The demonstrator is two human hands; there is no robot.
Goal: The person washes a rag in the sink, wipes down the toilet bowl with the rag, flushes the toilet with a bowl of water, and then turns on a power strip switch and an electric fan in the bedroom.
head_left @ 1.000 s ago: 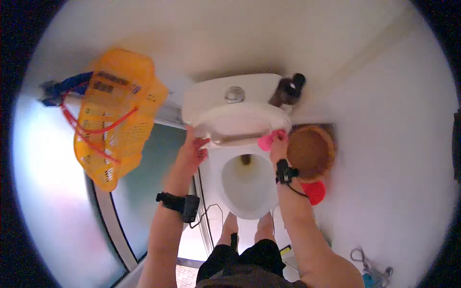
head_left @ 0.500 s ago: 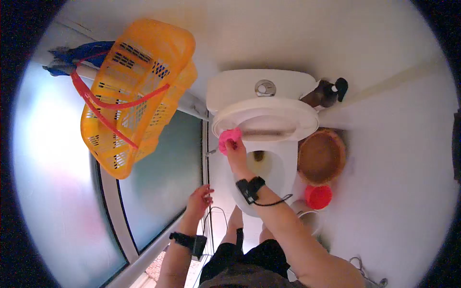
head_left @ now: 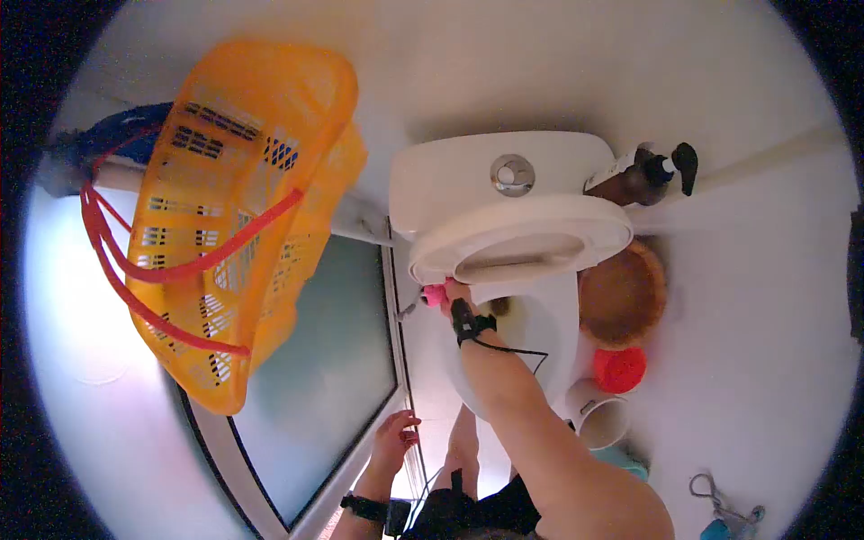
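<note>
My right hand [head_left: 457,293] is closed on a crumpled pink cloth [head_left: 435,295] just under the left edge of the raised toilet seat [head_left: 427,263]. My right forearm crosses the toilet bowl [head_left: 560,337], hiding part of it. Most of the cloth is covered by my fingers and the seat, so I cannot tell exactly what it touches. Low on the left, beside the glass partition, my left hand [head_left: 394,439] holds nothing, its fingers loosely bent and apart.
Orange baskets [head_left: 270,99] with red handles hang at the left, by the glass partition [head_left: 333,333]. A pump bottle [head_left: 634,177] rests on the cistern's [head_left: 450,180] right end. Right of the toilet stand a brown basin [head_left: 621,297], a red tub [head_left: 619,370] and a white bucket [head_left: 603,423].
My right hand has moved the pink cloth from the front of the raised seat down below its left edge. My left hand is lower in view, and the view has shifted.
</note>
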